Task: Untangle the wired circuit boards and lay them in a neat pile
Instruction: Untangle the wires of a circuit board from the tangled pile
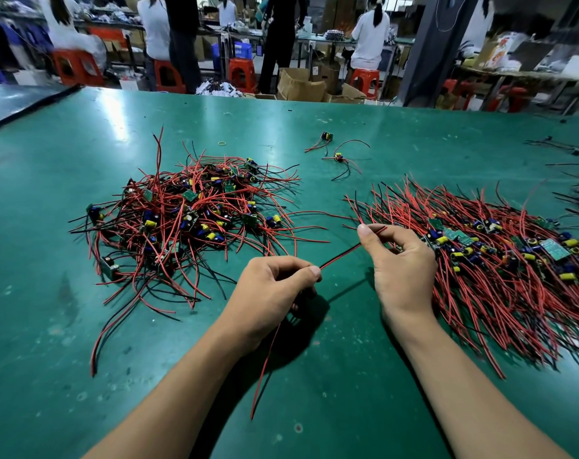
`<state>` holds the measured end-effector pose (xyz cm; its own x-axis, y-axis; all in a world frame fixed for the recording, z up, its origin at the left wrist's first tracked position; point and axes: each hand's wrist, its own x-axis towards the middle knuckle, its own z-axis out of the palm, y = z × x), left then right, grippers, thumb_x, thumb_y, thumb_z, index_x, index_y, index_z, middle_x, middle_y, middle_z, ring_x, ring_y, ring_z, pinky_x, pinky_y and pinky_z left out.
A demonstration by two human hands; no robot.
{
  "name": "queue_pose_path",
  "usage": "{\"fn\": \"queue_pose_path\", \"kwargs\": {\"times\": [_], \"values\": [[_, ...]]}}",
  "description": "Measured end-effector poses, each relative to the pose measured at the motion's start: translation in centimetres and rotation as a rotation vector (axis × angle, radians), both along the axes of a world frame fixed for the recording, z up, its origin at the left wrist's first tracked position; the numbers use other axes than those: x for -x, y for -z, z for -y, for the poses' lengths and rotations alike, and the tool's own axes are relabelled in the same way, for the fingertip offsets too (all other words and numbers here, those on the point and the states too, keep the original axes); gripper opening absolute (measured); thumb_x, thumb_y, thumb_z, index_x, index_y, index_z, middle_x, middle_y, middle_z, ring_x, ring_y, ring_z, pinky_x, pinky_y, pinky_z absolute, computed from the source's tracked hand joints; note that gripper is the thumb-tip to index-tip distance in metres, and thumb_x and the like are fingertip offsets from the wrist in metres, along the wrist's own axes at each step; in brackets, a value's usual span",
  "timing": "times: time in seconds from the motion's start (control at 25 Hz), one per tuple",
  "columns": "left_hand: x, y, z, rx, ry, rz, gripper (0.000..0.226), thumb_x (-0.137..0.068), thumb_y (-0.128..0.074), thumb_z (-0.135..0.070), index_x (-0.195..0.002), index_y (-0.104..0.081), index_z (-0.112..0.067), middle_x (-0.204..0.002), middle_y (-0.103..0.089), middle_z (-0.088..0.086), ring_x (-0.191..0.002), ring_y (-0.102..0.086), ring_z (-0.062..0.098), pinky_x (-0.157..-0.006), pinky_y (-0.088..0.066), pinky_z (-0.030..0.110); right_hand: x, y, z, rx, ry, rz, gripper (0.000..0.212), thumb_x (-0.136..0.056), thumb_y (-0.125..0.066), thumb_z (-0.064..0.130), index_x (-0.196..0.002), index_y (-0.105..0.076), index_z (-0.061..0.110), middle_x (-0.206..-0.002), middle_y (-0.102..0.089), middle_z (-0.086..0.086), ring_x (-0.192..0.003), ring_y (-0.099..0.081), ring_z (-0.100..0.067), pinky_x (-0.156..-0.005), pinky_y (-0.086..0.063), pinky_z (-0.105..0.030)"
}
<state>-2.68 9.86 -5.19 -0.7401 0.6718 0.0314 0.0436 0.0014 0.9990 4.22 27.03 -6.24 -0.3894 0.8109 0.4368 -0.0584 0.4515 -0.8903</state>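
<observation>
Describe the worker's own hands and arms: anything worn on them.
The left hand and right hand are bare: no gloves, rings or watch. The left forearm and right forearm are uncovered, no sleeve in view. The thumbnails are short and unpainted.

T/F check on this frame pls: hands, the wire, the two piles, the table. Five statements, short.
1. The left hand and right hand pinch one wire stretched between them. True.
2. The tangled pile lies on the right. False: it is on the left; the neat pile is on the right.
3. Two stray boards lie beyond both piles. True.
4. The table is red. False: it is green.
5. The left hand lies flat and holds nothing. False: it pinches the wire.
</observation>
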Motion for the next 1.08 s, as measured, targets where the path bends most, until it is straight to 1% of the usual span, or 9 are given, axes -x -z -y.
{"fn": "queue_pose_path", "kwargs": {"times": [0.08, 0.16, 0.24, 0.44, 0.6, 0.72, 0.88, 0.96, 1.08], "values": [[0.0, 0.0, 0.0, -0.001, -0.022, -0.011, 0.016, -0.09, -0.068, -0.013, -0.077, -0.073, -0.004, -0.061, -0.066, 0.003, -0.054, -0.055, 0.013, -0.051, -0.045, 0.019, -0.2, 0.1, 0.1, -0.176, 0.053, 0.075, 0.009, -0.087, -0.076, 0.027, -0.079, -0.073, 0.022, -0.081, -0.068, 0.004, -0.073, -0.06, -0.005, -0.072, -0.044, -0.019], [0.1, 0.1, 0.1, -0.008, -0.044, -0.007, 0.017, -0.089, -0.068, -0.013, -0.076, -0.072, -0.005, -0.061, -0.065, 0.004, -0.053, -0.055, 0.013, -0.052, -0.046, 0.021, -0.3, 0.0, -0.1, -0.264, 0.072, 0.122, 0.016, -0.09, -0.073, 0.028, -0.081, -0.073, 0.015, -0.08, -0.066, 0.002, -0.072, -0.059, -0.013, -0.071, -0.044, -0.025], [0.1, 0.1, 0.1, -0.028, -0.05, 0.021, 0.017, -0.089, -0.068, -0.013, -0.075, -0.072, -0.004, -0.06, -0.065, 0.005, -0.051, -0.054, 0.014, -0.052, -0.045, 0.022, -0.4, -0.1, -0.3, -0.252, 0.057, 0.139, 0.019, -0.093, -0.069, 0.029, -0.085, -0.074, 0.012, -0.082, -0.067, 0.0, -0.073, -0.058, -0.016, -0.072, -0.044, -0.028], [0.3, 0.2, 0.2, -0.032, -0.045, 0.029, 0.017, -0.089, -0.068, -0.011, -0.075, -0.07, -0.001, -0.06, -0.064, 0.008, -0.051, -0.055, 0.018, -0.053, -0.046, 0.026, -0.7, -0.3, -0.4, -0.117, 0.02, 0.209, 0.011, -0.085, -0.077, 0.025, -0.075, -0.072, 0.024, -0.076, -0.07, 0.012, -0.069, -0.058, 0.001, -0.069, -0.041, -0.011], [0.4, 0.3, 0.1, -0.043, -0.051, 0.044, 0.017, -0.089, -0.067, -0.009, -0.074, -0.069, -0.001, -0.06, -0.063, 0.009, -0.051, -0.054, 0.018, -0.052, -0.045, 0.025, -0.8, -0.2, -0.4, -0.205, 0.043, 0.244, 0.015, -0.084, -0.078, 0.026, -0.072, -0.071, 0.02, -0.073, -0.068, 0.01, -0.068, -0.058, -0.002, -0.069, -0.04, -0.018], [0.5, 0.3, 0.1, -0.06, -0.057, 0.061, 0.018, -0.089, -0.067, -0.009, -0.073, -0.069, -0.001, -0.06, -0.063, 0.009, -0.052, -0.054, 0.018, -0.052, -0.045, 0.024, -0.8, -0.2, -0.8, -0.164, -0.001, 0.236, 0.02, -0.088, -0.074, 0.031, -0.076, -0.074, 0.015, -0.069, -0.067, 0.01, -0.065, -0.057, -0.002, -0.065, -0.039, -0.015], [0.5, 0.3, 0.2, -0.064, -0.064, 0.07, 0.017, -0.089, -0.067, -0.01, -0.077, -0.07, 0.001, -0.062, -0.063, 0.01, -0.054, -0.056, 0.019, -0.052, -0.048, 0.024, -0.8, 0.1, -1.3, -0.238, 0.013, 0.231, 0.026, -0.094, -0.067, 0.033, -0.083, -0.075, 0.011, -0.077, -0.071, 0.0, -0.072, -0.062, -0.02, -0.071, -0.048, -0.036], [0.6, 0.3, 0.3, -0.071, -0.067, 0.081, 0.017, -0.089, -0.067, -0.009, -0.077, -0.069, 0.002, -0.062, -0.063, 0.01, -0.054, -0.056, 0.019, -0.052, -0.048, 0.024, -0.7, 0.2, -1.0, -0.266, 0.044, 0.25, 0.022, -0.092, -0.069, 0.033, -0.084, -0.077, 0.014, -0.078, -0.071, 0.003, -0.072, -0.062, -0.017, -0.072, -0.049, -0.032], [0.5, 0.2, 0.3, -0.071, -0.063, 0.085, 0.017, -0.089, -0.066, -0.009, -0.077, -0.07, 0.001, -0.062, -0.063, 0.01, -0.054, -0.056, 0.019, -0.051, -0.048, 0.023, -0.8, -0.1, -1.0, -0.172, 0.024, 0.213, 0.019, -0.09, -0.072, 0.036, -0.081, -0.076, 0.019, -0.071, -0.069, 0.012, -0.063, -0.056, -0.004, -0.063, -0.041, -0.012]]}}
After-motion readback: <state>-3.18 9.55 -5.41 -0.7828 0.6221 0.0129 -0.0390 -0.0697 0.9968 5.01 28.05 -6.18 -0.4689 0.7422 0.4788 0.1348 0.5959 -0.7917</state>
